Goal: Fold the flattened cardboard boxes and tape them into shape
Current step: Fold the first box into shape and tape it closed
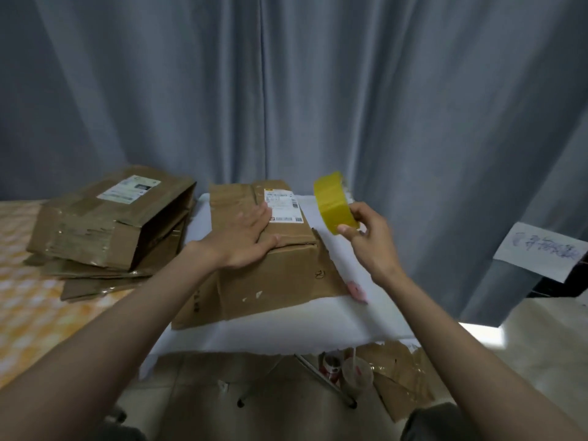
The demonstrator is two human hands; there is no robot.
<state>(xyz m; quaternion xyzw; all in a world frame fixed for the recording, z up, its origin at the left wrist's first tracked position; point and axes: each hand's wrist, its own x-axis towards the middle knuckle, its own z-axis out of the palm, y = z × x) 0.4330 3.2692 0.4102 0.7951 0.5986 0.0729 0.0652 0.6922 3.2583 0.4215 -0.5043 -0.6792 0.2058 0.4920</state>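
On the white table (318,326), our left hand (245,240) presses flat, fingers straight, on the worn brown cardboard box (273,275), its top flaps closed and bearing a shipping label (283,206); our right hand (370,237) pinches a yellow tape roll (334,202) just beside it.

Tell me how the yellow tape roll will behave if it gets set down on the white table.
The yellow tape roll is a ring, so on its edge it would likely roll; laid flat it should stay. The right hand holds it by fingertips alone, so it is probably light. Its glossy face may be a little slippery.
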